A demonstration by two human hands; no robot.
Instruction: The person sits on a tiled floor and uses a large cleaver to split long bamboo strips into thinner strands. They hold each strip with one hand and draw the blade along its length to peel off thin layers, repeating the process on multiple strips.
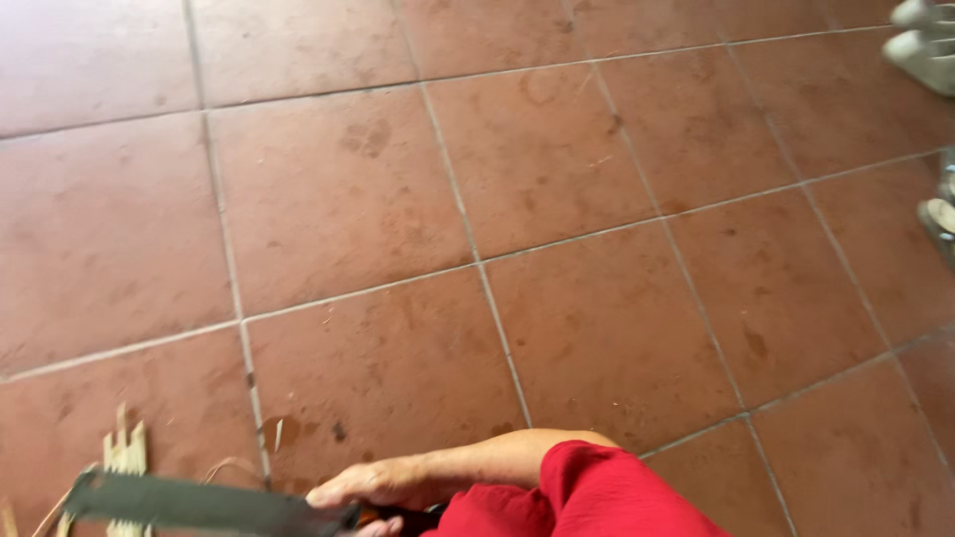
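Observation:
My right hand (363,487) is at the bottom edge, closed around the dark handle of a large knife. The knife's long grey blade (199,504) points left, low over the red tiled floor (557,298). A red sleeve (587,497) covers that arm from the elbow up, and the bare forearm reaches left from it. Just beyond the blade's tip lie pale split bamboo strips (124,459) and a thin curled sliver. My left hand is out of the frame.
Pale sandals (925,45) sit at the top right corner, and another pale shoe-like thing (940,214) is at the right edge. Small shavings and stains dot the tiles near the blade.

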